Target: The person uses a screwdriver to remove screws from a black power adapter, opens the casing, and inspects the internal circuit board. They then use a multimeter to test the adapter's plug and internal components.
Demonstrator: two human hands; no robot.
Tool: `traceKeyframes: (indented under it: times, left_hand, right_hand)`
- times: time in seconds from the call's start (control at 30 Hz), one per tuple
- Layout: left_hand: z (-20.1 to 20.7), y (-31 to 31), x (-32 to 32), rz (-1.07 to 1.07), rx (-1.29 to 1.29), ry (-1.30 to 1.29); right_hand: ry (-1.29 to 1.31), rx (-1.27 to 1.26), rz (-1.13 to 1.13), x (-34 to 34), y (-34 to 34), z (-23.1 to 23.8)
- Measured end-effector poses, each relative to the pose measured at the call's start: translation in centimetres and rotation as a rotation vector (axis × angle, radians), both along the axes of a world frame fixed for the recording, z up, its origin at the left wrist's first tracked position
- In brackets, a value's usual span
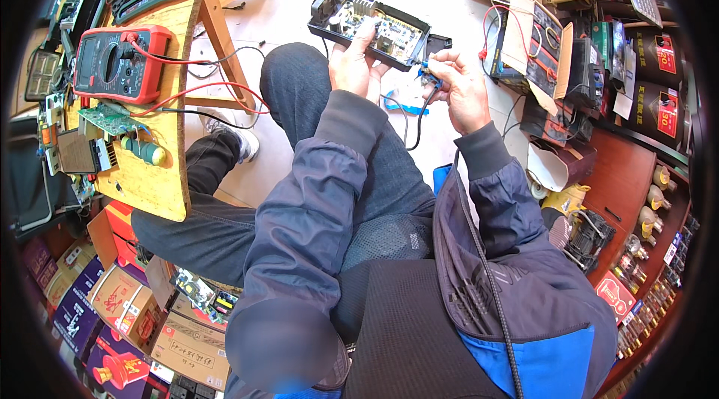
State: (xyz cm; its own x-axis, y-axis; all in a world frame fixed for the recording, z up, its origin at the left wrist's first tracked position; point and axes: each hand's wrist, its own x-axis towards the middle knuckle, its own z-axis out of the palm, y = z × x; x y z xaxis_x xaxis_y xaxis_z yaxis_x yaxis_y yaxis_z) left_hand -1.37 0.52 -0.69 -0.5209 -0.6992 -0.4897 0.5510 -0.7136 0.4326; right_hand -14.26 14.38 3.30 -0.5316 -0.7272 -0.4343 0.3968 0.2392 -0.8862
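A black open-topped plastic case [322,17] with a circuit board [401,34] inside is held out in front of my knees. My left hand [353,66] grips its near side, thumb over the rim by the board. At the right end of the case, my right hand [463,93] is closed in a pinch on a black cable [417,129], close to a small blue part [425,69]. The cable hangs in a loop below the fingers. What exactly sits between the fingertips is partly hidden.
At left, a wooden bench [161,189] carries a red multimeter [123,62], its red and black leads trailing off the edge, and a green circuit board [112,120]. Cardboard boxes [191,346] stack at lower left. Batteries and cables [550,47] stand right, beside a wooden cabinet [625,167].
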Motion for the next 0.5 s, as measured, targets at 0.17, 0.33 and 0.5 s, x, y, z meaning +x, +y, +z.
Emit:
traceKeyframes:
  times: [0.17, 0.33, 0.5]
  left_hand:
    - [-0.06, 0.02, -0.06, 0.008, 0.034, -0.004]
    - [-0.28, 0.05, -0.09, 0.017, 0.086, 0.001]
    - [-0.73, -0.38, -0.13, 0.013, 0.178, 0.046]
  right_hand:
    - [-0.035, -0.016, -0.021, 0.01, -0.18, -0.24]
    - [-0.095, -0.026, -0.020, -0.02, -0.33, 0.07]
    - [-0.130, -0.080, -0.043, 0.30, -0.53, 0.31]
